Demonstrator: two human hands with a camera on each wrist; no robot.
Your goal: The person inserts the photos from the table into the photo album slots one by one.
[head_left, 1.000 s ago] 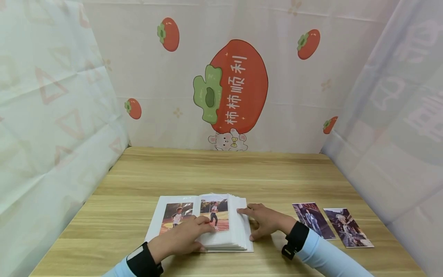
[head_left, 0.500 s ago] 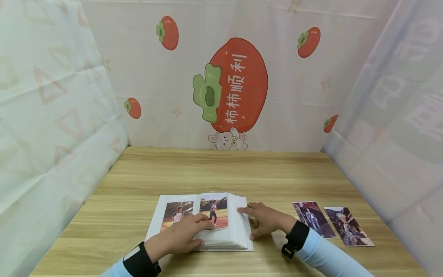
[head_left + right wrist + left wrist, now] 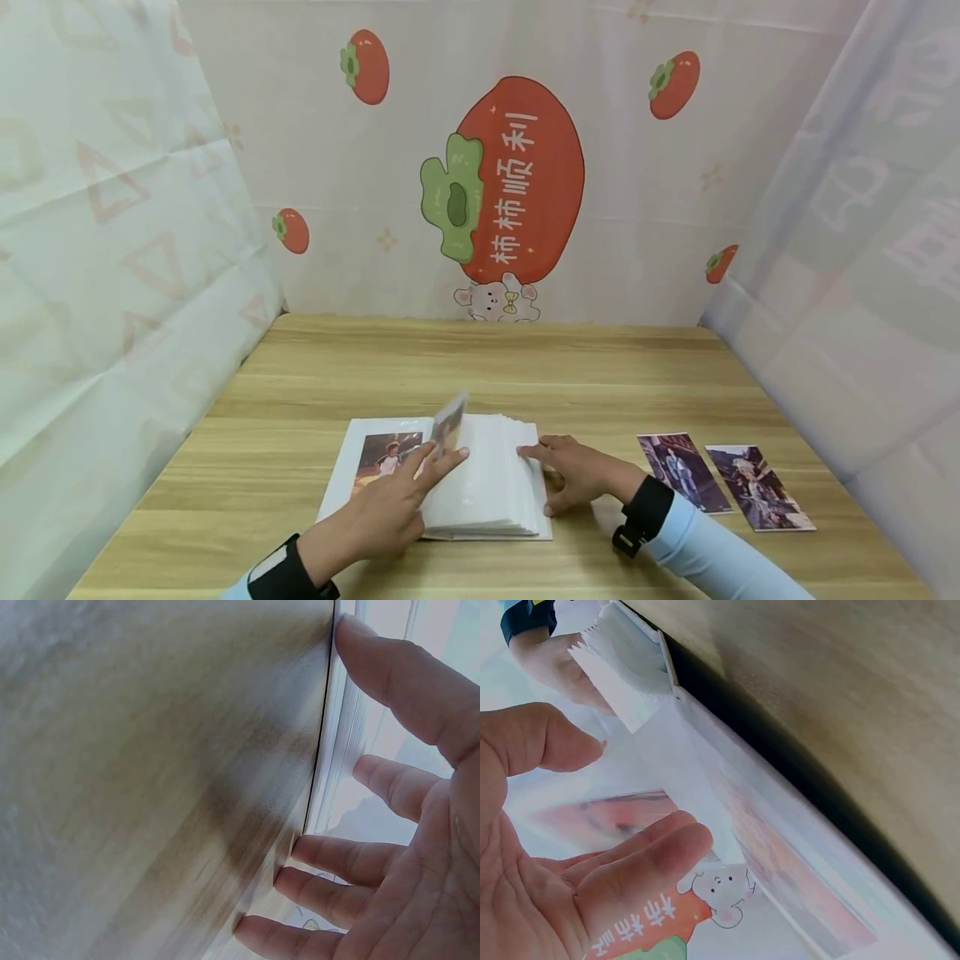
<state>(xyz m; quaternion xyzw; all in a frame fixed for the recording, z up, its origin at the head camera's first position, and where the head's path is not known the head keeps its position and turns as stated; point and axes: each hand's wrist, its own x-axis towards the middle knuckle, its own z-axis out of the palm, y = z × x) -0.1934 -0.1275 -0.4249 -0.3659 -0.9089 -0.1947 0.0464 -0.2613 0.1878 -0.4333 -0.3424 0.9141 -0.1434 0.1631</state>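
A white photo album (image 3: 491,487) lies open on the wooden table, a photo of a child (image 3: 388,458) showing on its left page. One photo-bearing page (image 3: 449,421) stands tilted up near the spine, over the fingers of my left hand (image 3: 378,512). In the left wrist view that hand's thumb and fingers (image 3: 641,866) are spread apart, nothing pinched between them. My right hand (image 3: 581,475) rests against the album's right side, forefinger on the page stack. The right wrist view has its fingers (image 3: 330,859) extended along the album's edge (image 3: 341,742).
Two loose photos (image 3: 684,473) lie on the table (image 3: 480,358) to the right, beyond the right hand, partly beside the sleeve. A cloth backdrop (image 3: 330,167) with persimmon drawings closes off the back; patterned cloths hang along both sides.
The right-hand photo page has lifted and swung leftward with my left hand, uncovering a blank page below. My right hand stays at the album's edge.
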